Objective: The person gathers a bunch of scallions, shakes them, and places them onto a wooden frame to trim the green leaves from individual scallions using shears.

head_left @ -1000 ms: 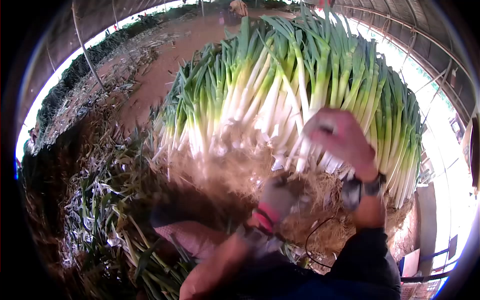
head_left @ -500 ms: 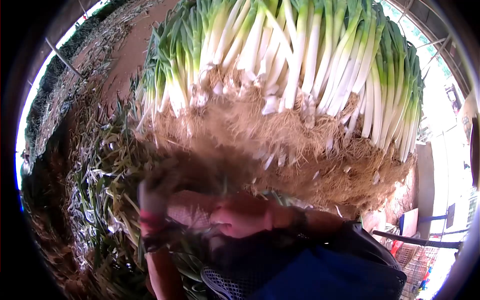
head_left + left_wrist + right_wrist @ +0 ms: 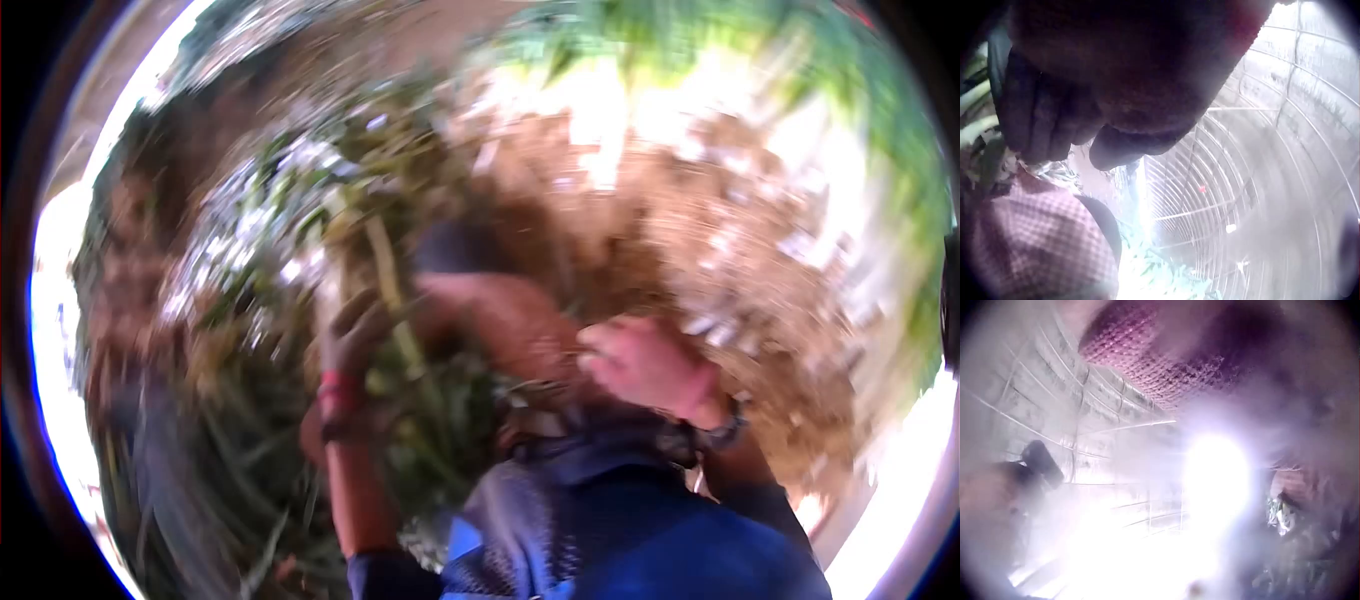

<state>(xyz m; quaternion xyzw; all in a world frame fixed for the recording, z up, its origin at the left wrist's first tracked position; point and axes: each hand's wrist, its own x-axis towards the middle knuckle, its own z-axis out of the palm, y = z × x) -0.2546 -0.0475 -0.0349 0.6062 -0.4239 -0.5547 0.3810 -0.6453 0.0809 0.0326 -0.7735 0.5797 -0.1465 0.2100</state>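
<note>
In the blurred head view, my gloved left hand (image 3: 355, 330) is over the pile of loose leafy green onions (image 3: 385, 260), beside a pale stalk. The left wrist view shows its dark fingers (image 3: 1041, 119) bent downward with the thumb apart; green stalks (image 3: 979, 103) lie by the fingertips, and no grip on them shows. My pink-gloved right hand (image 3: 650, 365) hangs above the lap, fingers loosely bent, with nothing visible in it. Its knitted glove (image 3: 1147, 359) fills the top of the right wrist view.
Long white-stemmed onions (image 3: 820, 150) stand in a row at the upper right, above brown roots and soil (image 3: 740, 240). A checked trouser leg (image 3: 1047, 244) is beneath the left hand. A curved, ribbed roof (image 3: 1260, 175) is overhead.
The head view has turned down and left toward the loose pile. My left hand has moved left onto it, away from the standing row; my right hand has dropped from the stems to the lap.
</note>
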